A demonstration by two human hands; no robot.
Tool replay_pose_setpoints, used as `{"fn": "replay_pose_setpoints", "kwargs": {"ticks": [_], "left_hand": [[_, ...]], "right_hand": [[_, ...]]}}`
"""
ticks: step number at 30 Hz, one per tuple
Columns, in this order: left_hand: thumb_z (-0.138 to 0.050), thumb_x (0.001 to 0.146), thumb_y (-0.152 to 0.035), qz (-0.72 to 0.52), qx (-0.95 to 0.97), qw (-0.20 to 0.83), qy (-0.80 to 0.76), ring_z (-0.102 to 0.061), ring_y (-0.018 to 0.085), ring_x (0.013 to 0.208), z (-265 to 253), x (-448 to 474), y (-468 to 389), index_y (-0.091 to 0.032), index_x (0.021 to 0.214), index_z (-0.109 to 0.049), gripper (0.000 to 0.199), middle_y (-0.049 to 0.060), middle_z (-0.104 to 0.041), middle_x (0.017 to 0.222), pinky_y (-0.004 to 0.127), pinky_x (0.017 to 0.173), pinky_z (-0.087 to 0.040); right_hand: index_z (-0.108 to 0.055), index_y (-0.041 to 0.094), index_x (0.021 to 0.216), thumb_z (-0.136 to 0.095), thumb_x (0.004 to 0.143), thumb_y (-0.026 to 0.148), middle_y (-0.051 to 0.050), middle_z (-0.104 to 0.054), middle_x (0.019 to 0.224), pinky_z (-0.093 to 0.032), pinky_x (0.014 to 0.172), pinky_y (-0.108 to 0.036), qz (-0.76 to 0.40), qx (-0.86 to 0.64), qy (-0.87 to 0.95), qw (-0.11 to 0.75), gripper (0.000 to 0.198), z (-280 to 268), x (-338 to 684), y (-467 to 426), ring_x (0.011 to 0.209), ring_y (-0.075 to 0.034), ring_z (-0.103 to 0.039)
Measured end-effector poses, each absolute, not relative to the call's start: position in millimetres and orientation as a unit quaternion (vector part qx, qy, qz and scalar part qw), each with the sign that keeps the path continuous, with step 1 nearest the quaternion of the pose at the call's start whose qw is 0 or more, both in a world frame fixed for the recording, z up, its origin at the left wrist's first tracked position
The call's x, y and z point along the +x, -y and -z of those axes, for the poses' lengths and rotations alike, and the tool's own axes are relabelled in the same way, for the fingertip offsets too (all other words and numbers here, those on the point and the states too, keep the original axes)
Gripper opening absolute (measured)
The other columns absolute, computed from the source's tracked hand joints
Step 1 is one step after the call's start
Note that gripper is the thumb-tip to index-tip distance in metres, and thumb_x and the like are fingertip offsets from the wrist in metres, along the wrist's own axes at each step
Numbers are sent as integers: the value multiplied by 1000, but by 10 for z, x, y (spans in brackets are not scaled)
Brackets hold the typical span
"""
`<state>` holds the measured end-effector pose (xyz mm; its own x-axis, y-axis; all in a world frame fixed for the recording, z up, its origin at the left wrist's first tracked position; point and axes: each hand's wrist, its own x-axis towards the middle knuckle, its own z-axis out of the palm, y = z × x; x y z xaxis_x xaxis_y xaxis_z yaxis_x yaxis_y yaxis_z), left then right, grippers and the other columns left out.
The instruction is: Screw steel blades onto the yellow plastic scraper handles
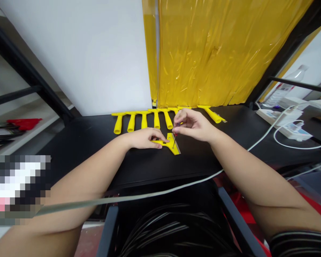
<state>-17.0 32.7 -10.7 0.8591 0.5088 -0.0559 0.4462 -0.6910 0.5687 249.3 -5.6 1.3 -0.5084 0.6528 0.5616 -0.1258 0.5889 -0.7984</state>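
Observation:
On the black tabletop lies a yellow scraper (173,144) with a metal blade along its right edge. My left hand (146,138) is closed on its handle, pinning it down. Between the fingertips of my right hand (194,125) is a small screwdriver (174,140), held nearly upright. Its thin shaft leans slightly, and the tip meets the scraper's head near a screw hole. My fingers hide most of the screwdriver's handle. Behind my hands stretches a row of several yellow scrapers (131,123), and another yellow scraper (213,115) with its blade showing lies to the right.
A white panel (96,53) and yellow plastic sheeting (203,53) rise behind the black table (96,123). At right are white power strips (294,130), a plastic bottle (286,85) and white cables. One cable (160,192) crosses in front of the table.

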Motion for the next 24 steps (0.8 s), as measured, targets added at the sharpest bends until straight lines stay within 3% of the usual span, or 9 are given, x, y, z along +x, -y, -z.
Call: {"fn": "replay_pose_setpoints", "kwargs": {"ticks": [3, 9, 24], "left_hand": [[-75, 93, -38, -61, 917, 299, -256, -63, 17, 95, 113, -172, -327, -27, 125, -79, 35, 6, -72, 121, 29, 85, -48], [-76, 92, -37, -66, 915, 308, -253, -66, 19, 101, 130, -181, -340, -26, 125, -79, 35, 8, -73, 123, 31, 88, -48], [-78, 90, -42, -72, 912, 314, -253, -65, 20, 99, 107, -168, -330, -25, 126, -79, 40, 7, -74, 118, 32, 91, -48]], "right_hand": [[-64, 18, 82, -90, 83, 30, 0, -68, 82, -64, 68, -29, -453, -137, 737, 483, 29, -15, 2449, 63, 72, -15, -74], [-71, 16, 85, -92, 80, 33, 0, -74, 75, -64, 69, -27, -528, -146, 698, 461, 28, 26, 2416, 22, 70, -15, -77], [-69, 15, 86, -96, 75, 41, -2, -78, 75, -65, 69, -27, -637, -146, 625, 428, 39, 55, 2361, -21, 69, -16, -78]]}}
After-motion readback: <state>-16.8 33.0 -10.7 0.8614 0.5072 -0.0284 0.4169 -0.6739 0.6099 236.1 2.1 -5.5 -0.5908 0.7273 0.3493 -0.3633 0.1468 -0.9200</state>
